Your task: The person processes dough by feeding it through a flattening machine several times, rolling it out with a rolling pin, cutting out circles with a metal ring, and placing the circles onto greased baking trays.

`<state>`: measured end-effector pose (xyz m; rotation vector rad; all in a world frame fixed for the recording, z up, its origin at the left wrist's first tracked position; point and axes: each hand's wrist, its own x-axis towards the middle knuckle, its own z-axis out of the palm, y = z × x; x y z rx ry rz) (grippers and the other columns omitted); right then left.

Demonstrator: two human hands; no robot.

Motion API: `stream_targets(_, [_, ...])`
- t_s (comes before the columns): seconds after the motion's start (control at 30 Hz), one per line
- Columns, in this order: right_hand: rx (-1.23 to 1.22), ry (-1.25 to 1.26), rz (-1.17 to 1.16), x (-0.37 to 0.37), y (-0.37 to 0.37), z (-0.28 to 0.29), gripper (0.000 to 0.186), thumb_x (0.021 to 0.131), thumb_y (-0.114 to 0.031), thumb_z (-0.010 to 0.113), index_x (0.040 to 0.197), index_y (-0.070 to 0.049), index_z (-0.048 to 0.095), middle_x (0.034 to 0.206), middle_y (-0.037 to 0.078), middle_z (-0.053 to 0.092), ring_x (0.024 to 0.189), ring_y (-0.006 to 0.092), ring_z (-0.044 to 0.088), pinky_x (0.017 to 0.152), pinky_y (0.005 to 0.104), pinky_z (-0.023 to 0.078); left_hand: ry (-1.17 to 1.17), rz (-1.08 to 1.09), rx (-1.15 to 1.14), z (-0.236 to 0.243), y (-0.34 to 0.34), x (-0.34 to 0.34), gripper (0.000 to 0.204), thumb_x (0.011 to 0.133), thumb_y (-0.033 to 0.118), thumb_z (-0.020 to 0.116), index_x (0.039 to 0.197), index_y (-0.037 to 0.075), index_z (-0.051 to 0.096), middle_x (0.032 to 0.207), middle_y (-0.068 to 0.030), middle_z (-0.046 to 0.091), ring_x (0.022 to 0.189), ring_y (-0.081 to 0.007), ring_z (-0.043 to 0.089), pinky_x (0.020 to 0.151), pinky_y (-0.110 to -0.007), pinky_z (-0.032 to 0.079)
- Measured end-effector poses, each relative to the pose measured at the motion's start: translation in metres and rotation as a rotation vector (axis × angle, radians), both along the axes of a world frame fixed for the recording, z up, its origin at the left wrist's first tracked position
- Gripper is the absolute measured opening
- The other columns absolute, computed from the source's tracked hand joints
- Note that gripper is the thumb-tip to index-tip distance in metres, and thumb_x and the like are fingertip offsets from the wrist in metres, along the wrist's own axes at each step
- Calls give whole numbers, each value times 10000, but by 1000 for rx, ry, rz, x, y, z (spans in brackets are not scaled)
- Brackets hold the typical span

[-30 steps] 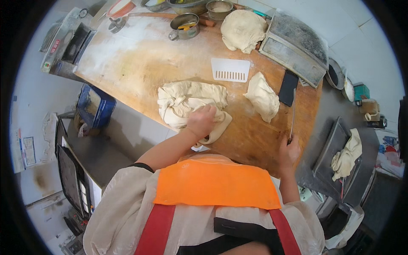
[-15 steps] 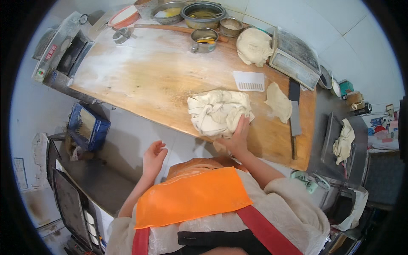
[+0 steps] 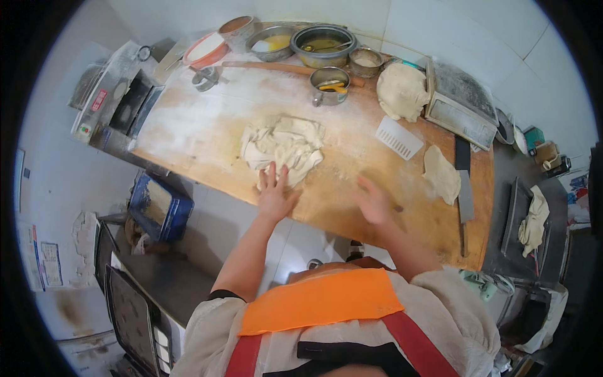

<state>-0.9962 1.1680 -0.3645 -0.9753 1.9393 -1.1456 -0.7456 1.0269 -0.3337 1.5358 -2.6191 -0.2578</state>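
Observation:
A crumpled, folded mass of pale dough (image 3: pixel 286 147) lies on the floury wooden board (image 3: pixel 207 135). My left hand (image 3: pixel 276 198) rests with spread fingers on the dough's near edge. To the right of the dough, my right hand (image 3: pixel 375 200) is over the board, empty and slightly blurred, fingers stretched out. A white slotted scraper (image 3: pixel 399 137) lies beyond it. Farther right are a flat piece of dough (image 3: pixel 441 174) and a long knife (image 3: pixel 465 198). A rounded lump of dough (image 3: pixel 402 92) sits at the back right.
Along the back stand a large pot of yellowish liquid (image 3: pixel 323 47), a metal cup (image 3: pixel 330 87) and a long rolling pin (image 3: pixel 270 68). A scale-like metal box (image 3: pixel 461 103) is at the back right. At left are a machine (image 3: pixel 113 94) and a blue crate (image 3: pixel 162 207).
The dough has shifted left and away from me, and looks flatter. My left hand has come up onto it; my right hand has let go of it. The scraper has turned.

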Motion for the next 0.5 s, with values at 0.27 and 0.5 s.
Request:
stream_targets(0.27, [511, 1132, -619, -158, 203, 1, 613, 746, -45, 601, 1336, -56, 433, 1283, 221, 527, 1221, 349, 474, 1013, 397, 386, -121, -31, 66, -37, -34, -1, 780, 781, 448, 675, 1446, 182, 367, 1555, -162, 161, 1388, -469, 167, 1065, -553, 284])
stream_targets(0.5, [449, 602, -645, -201, 224, 12, 349, 769, -79, 574, 1109, -5, 567, 1014, 231, 622, 910, 387, 600, 780, 431, 480, -249, -75, 184, 62, -50, -74, 334, 781, 313, 682, 1014, 74, 693, 946, -145, 690, 876, -323, 650, 786, -408, 514])
